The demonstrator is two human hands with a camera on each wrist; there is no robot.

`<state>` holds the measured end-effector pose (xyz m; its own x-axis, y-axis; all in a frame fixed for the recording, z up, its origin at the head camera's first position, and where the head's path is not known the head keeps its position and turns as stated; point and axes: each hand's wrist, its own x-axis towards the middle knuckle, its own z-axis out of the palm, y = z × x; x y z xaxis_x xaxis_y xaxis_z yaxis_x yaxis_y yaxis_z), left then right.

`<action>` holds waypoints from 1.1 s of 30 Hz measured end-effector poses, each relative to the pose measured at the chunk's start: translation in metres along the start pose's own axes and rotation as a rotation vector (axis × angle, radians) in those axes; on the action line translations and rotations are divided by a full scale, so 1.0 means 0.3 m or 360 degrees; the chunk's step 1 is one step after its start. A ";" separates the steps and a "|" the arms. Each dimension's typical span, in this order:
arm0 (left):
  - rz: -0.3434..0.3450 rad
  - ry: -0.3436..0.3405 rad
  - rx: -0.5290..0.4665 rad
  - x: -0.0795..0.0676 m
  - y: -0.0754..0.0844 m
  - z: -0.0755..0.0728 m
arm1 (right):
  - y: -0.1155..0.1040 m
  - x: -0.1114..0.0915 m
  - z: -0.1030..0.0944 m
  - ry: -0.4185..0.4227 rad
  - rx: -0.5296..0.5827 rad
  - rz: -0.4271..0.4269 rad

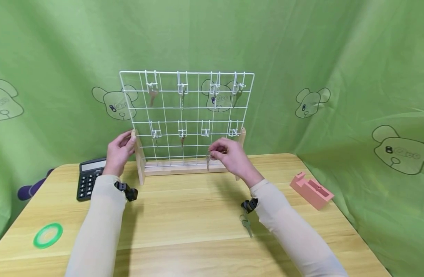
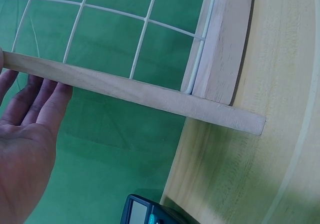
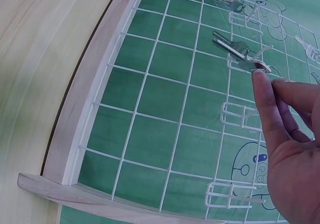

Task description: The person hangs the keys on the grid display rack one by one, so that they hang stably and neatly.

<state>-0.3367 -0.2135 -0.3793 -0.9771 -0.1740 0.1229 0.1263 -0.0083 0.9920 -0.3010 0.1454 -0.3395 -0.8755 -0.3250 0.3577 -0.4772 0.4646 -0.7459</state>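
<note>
A white wire grid rack [image 1: 198, 107] in a wooden frame stands at the table's back. Its left wooden post [image 2: 135, 91] is in the grasp of my left hand [image 1: 120, 152], fingers behind, thumb in front. My right hand [image 1: 230, 156] pinches a key [image 1: 208, 161] by its head end, in front of the lower right part of the grid. In the right wrist view, the fingertips of the right hand [image 3: 290, 119] are close to the hooks, and metal keys [image 3: 232, 48] overlap there. Keys hang from the upper hooks [image 1: 183, 89] and from lower left ones [image 1: 182, 134].
Another key [image 1: 246, 225] lies on the table below the right wrist. A black calculator [image 1: 88, 179] is left of the rack, with a green ring [image 1: 48, 235] nearer the front. At right sits a pink tape dispenser [image 1: 312, 190]. Green curtain [image 1: 274, 46] surrounds the table.
</note>
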 end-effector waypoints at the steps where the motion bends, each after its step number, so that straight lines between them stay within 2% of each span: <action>1: 0.0002 0.0000 0.0005 0.000 0.000 -0.001 | -0.001 0.003 0.000 0.0008 0.0007 0.0001; 8: -0.0002 -0.0003 -0.0005 0.001 -0.002 -0.003 | -0.006 0.022 0.001 0.0078 0.0013 0.0002; 15: -0.0004 -0.0006 -0.0018 0.003 -0.004 -0.003 | -0.010 0.037 0.000 0.0128 0.0150 0.0049; 27: 0.0021 -0.0006 0.0009 0.002 -0.005 -0.002 | -0.020 0.073 0.001 0.0275 0.0183 0.0058; 33: 0.0019 -0.0005 0.0001 0.000 -0.003 -0.001 | -0.013 0.091 0.008 0.0317 0.0213 0.0107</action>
<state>-0.3368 -0.2139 -0.3801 -0.9760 -0.1711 0.1346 0.1375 -0.0056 0.9905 -0.3229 0.1327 -0.3281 -0.9089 -0.1224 0.3986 -0.4148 0.3618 -0.8349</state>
